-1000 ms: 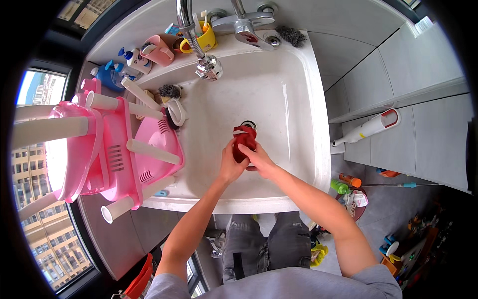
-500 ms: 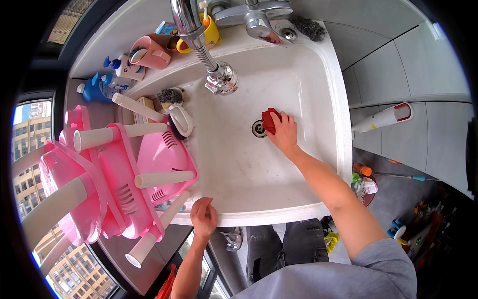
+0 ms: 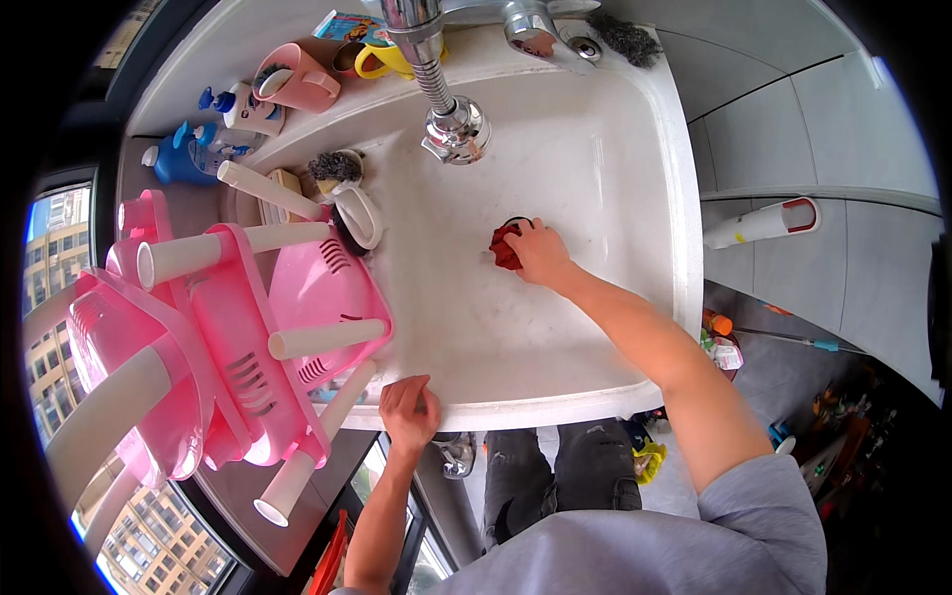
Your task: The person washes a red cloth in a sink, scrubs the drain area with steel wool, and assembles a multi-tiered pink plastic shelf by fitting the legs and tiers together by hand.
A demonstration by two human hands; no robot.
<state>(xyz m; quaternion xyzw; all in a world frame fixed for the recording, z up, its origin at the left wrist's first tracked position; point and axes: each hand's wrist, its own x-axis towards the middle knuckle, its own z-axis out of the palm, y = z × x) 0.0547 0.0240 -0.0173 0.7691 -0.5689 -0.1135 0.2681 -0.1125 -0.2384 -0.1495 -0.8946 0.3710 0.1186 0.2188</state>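
Observation:
My right hand (image 3: 540, 253) is closed on a crumpled dark red cloth (image 3: 506, 247) and presses it to the bottom of the white sink (image 3: 686, 198). Hand and cloth hide most of the drain there. At the sink's front left edge rests my left hand (image 3: 410, 410), its fingers curled in and nothing seen in them. A chrome faucet with a flexible neck (image 3: 457, 131) hangs over the far part of the basin.
Left of the basin stands a pink plastic rack (image 3: 248, 347) with white tube legs. Near it are a white-handled brush (image 3: 359, 218), a scouring pad (image 3: 335, 167), a pink mug (image 3: 300, 79), a yellow cup (image 3: 382, 61) and pump bottles (image 3: 250, 109). Steel wool (image 3: 625, 40) lies at the back right.
My right hand has slid the red cloth slightly left, over the drain. My left hand stays at the front edge with curled fingers. The whole view has shifted a little.

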